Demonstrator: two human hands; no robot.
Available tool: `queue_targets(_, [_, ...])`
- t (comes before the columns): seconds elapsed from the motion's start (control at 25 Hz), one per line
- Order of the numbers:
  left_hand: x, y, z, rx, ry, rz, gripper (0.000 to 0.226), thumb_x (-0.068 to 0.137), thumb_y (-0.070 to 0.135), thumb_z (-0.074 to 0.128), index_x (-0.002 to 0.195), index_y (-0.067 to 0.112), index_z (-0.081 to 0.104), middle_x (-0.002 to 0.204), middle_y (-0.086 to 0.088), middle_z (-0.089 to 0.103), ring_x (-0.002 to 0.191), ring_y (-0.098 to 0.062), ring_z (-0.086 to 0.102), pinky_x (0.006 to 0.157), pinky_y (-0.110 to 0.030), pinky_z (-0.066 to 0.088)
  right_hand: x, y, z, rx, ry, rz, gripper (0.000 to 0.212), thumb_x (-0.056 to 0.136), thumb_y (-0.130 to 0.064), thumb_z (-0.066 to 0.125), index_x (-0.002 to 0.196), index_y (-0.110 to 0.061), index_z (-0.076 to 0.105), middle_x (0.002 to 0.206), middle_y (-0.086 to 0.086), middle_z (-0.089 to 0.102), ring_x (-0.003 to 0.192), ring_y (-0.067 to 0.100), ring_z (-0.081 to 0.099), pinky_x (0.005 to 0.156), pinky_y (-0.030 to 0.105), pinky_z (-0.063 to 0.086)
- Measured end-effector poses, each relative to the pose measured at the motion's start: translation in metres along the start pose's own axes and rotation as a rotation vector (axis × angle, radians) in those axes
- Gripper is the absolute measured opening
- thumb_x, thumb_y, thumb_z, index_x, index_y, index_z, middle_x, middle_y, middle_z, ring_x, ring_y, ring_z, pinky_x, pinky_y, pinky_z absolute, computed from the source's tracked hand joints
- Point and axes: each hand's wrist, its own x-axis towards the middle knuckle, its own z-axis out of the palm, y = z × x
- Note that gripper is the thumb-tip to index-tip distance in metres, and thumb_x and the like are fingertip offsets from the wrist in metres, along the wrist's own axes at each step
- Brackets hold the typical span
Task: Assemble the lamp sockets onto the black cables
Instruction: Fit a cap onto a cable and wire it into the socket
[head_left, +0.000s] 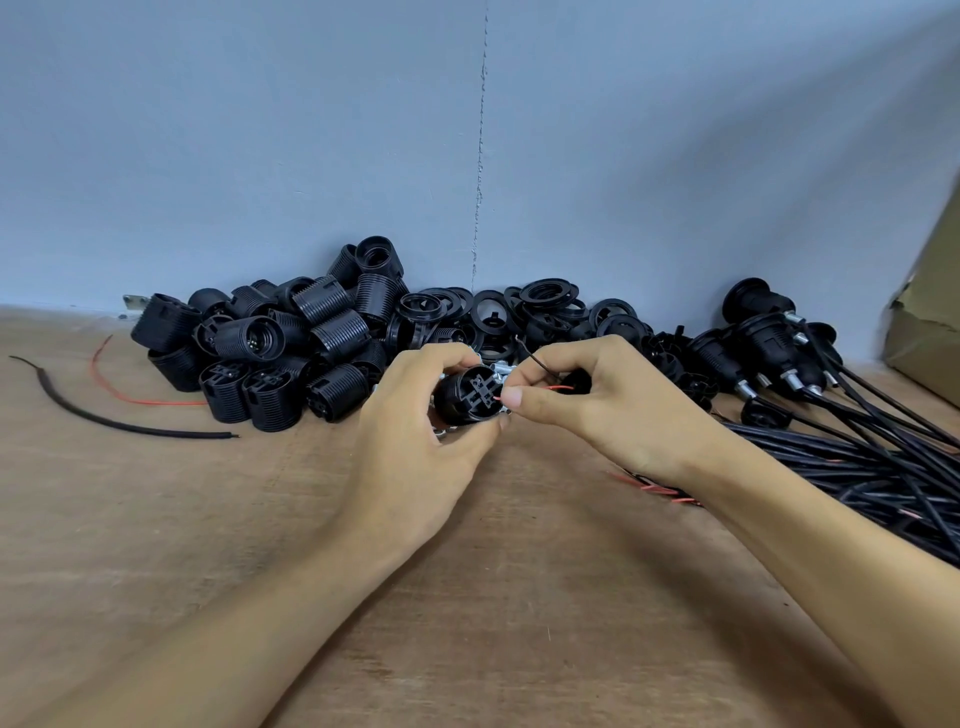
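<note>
"Black socket (470, 397) first: where do we have it?"

"At the middle of our view, just above the wooden table (156, 519). Our left hand (415, 431) grips it, fingers and thumb curled round its ribbed body. The end with the terminals is turned to three o'clock."

"And our right hand (597, 410)?"

"It comes in from three o'clock of the socket. Thumb and forefinger pinch a thin red wire (556, 388), whose tip reaches the socket's end face. A thin black wire (532, 357) rises from those fingers towards eleven o'clock. Whether the red tip sits in a terminal, we cannot tell."

"What lies round us?"

"At ten o'clock of the socket, a heap of loose sockets (291, 353) lies against the blue-grey wall (260, 130). At one o'clock there is a heap of flat black rings (545, 306). Small silvery metal parts (501, 370) show just behind the held socket. At four o'clock a thick bundle of black cables (857, 467) lies on the table, and at two o'clock some cables carry fitted sockets (763, 332). A cardboard box (930, 312) stands at three o'clock, at the edge."

"And on the left?"

"At nine o'clock, well apart from our hands, a short piece of black cable (182, 432) curves over the table. A loose red strand (166, 402) lies beside it."
</note>
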Motion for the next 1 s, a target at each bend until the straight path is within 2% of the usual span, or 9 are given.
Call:
queue_targets(0.12, [-0.0001,-0.0005,0.0001,0.018,0.008,0.027,0.045,0.073,0.022,0.088,0.108,0.036,0.063,0.105,0.016,0.064,0.102,-0.007,0.063,0.084,-0.023,0.052,-0.0001,-0.0006,0.0013,-0.043,0.015,-0.001,0.013,0.093,-0.028,0.072,0.081,-0.024,0.077,0.079,-0.008,0.073,0.079,0.020,0.064,0.079,0.029,0.047])
queue_targets(0.32, [0.0006,-0.0004,0.0001,0.020,0.021,0.037,0.046,0.072,0.022,0.090,0.108,0.036,0.065,0.105,0.016,0.064,0.102,-0.004,0.062,0.083,-0.014,0.047,-0.0001,-0.0015,0.0014,-0.092,0.008,0.008,0.016,0.093,-0.026,0.070,0.079,-0.025,0.076,0.070,-0.018,0.068,0.066,-0.002,0.054,0.070,0.018,0.041])
queue_targets(0.44, [0.0005,0.0002,-0.0003,0.024,0.020,0.036,0.048,0.071,0.022,0.091,0.108,0.038,0.065,0.106,0.015,0.063,0.104,-0.003,0.061,0.084,-0.013,0.047,-0.0004,-0.0029,0.0013,-0.106,0.002,0.012,0.019,0.094,-0.027,0.069,0.076,-0.026,0.076,0.062,-0.021,0.063,0.060,0.000,0.046,0.062,0.015,0.035])
queue_targets(0.56, [0.0004,0.0008,-0.0007,0.015,0.018,0.019,0.047,0.070,0.021,0.091,0.108,0.036,0.066,0.106,0.014,0.063,0.104,-0.004,0.061,0.082,-0.012,0.046,0.0001,-0.0028,0.0021,-0.090,0.003,0.028,0.019,0.094,-0.027,0.069,0.076,-0.025,0.076,0.065,-0.015,0.064,0.062,0.002,0.048,0.065,0.020,0.038])
queue_targets(0.72, [0.0001,0.0017,-0.0007,0.001,0.009,0.010,0.045,0.071,0.020,0.091,0.108,0.033,0.068,0.107,0.013,0.063,0.104,-0.003,0.061,0.083,-0.014,0.048,-0.0003,-0.0021,0.0027,-0.023,-0.021,0.052,0.021,0.095,-0.027,0.068,0.077,-0.019,0.075,0.063,-0.008,0.055,0.062,0.007,0.044,0.064,0.023,0.037])
queue_targets(0.8, [-0.0001,0.0015,-0.0007,-0.010,0.001,0.000,0.045,0.071,0.019,0.090,0.108,0.033,0.068,0.107,0.013,0.063,0.105,-0.005,0.062,0.084,-0.019,0.050,-0.0015,-0.0027,0.0025,0.024,-0.033,0.063,0.022,0.096,-0.024,0.067,0.078,-0.014,0.074,0.063,-0.004,0.051,0.057,0.004,0.042,0.058,0.016,0.035])
queue_targets(0.88, [0.0002,0.0014,-0.0010,-0.011,-0.004,0.000,0.045,0.071,0.020,0.090,0.108,0.034,0.068,0.107,0.013,0.063,0.105,-0.006,0.062,0.084,-0.020,0.051,-0.0022,-0.0030,0.0026,0.058,-0.035,0.077,0.023,0.096,-0.021,0.066,0.078,-0.010,0.073,0.059,-0.010,0.050,0.050,-0.001,0.041,0.052,0.006,0.032])
queue_targets(1.0, [-0.0001,0.0013,-0.0010,0.001,0.002,0.010,0.046,0.071,0.020,0.090,0.107,0.037,0.067,0.106,0.014,0.062,0.105,-0.004,0.060,0.082,-0.015,0.048,-0.0014,-0.0022,0.0040,0.077,-0.037,0.096,0.027,0.096,-0.023,0.067,0.070,-0.016,0.070,0.056,-0.014,0.052,0.054,-0.001,0.042,0.054,0.005,0.033])
